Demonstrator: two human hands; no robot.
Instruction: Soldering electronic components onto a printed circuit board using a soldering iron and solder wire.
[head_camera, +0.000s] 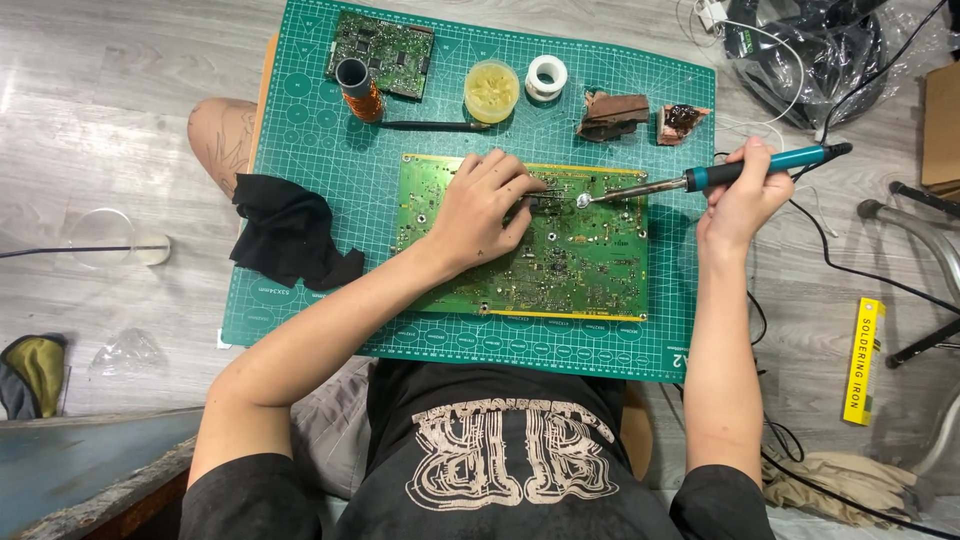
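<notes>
Closest to the camera, at the bottom of the frame, is the person's black t-shirt (510, 470) with a pale print, both forearms reaching up onto a green cutting mat (300, 180) that lies on a grey wood floor.

Mid-frame sits a big green circuit board (570, 270), flat on the mat, roughly centre. The left hand (485, 205) rests on the board's upper left part, fingers curled down and pinching a small dark tool against the board; can't really make out what the tool is. The right hand (742, 195), at centre right, is wrapped in a closed grip around the teal handle of a soldering iron (700, 178), which lies nearly level with its metal tip pointing left, down at the board just beside the left fingertips.

A crumpled black cloth (290, 235) sits on the mat's left edge.

Further up, along the top of the mat: a smaller circuit board (395, 45) at upper left with a copper wire coil (358, 88) on it, a round yellowish tub (491, 90), a white solder spool (546, 77), and two brownish chunks (640, 118).

A yellow box (862, 360) lies on the floor at right.
</notes>
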